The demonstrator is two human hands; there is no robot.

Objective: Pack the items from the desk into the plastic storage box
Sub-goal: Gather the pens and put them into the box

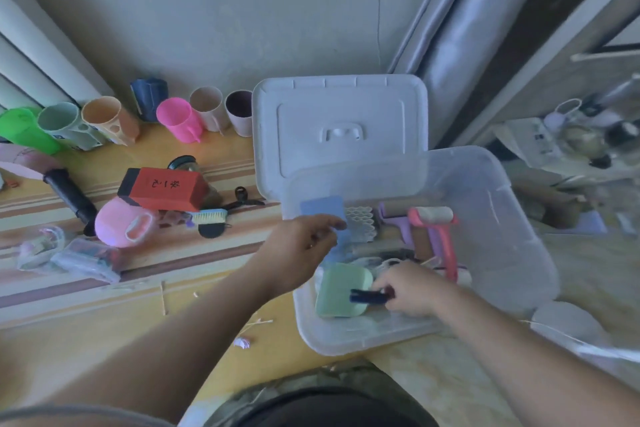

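Right hand [410,289] grips a small dark tool [367,296] low inside the clear storage box [491,204], probably to tuck it beside the green pad [341,288], while the left hand [301,246] hovers relaxed, with cups [180,120] left on the tabletop [114,308].

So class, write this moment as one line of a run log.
left hand: over storage box, state unclear | right hand: grips dark tool inside box | lid: off, propped behind | cups: on desk
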